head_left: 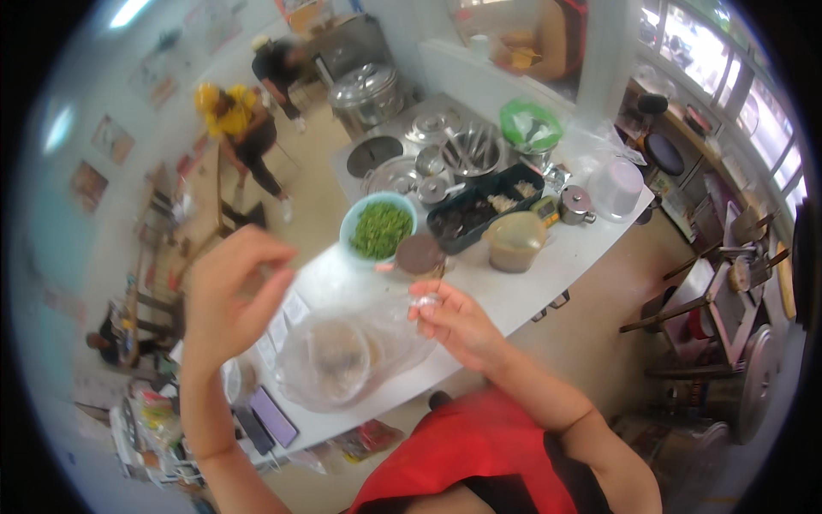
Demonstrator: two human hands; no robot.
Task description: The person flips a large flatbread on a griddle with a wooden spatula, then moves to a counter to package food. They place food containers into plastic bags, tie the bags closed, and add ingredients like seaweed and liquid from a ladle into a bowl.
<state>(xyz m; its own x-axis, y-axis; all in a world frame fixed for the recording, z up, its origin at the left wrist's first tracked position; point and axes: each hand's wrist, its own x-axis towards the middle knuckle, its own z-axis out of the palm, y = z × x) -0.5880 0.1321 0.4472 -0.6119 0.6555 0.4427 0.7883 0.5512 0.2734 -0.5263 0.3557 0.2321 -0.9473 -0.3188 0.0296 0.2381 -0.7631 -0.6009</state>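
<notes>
My right hand (453,318) pinches the gathered end of a clear plastic bag (398,334) over the white table. Inside the bag, round containers (340,356) with pale contents lie on the tabletop. My left hand (241,295) is raised over the table's left side, fingers curved with a gap between thumb and fingertips and nothing seen in it. Just beyond the bag are a brown-topped round container (419,256) and a light-blue bowl of chopped greens (379,226). A tied bag or tub with brownish contents (515,239) stands to their right.
A dark divided tray (472,221), a lidded metal pot (576,204) and a bowl of utensils (472,151) stand farther back. Phone-like devices (274,416) lie at the near left edge. People are beyond the table, one in yellow (241,122); stools (713,308) stand right.
</notes>
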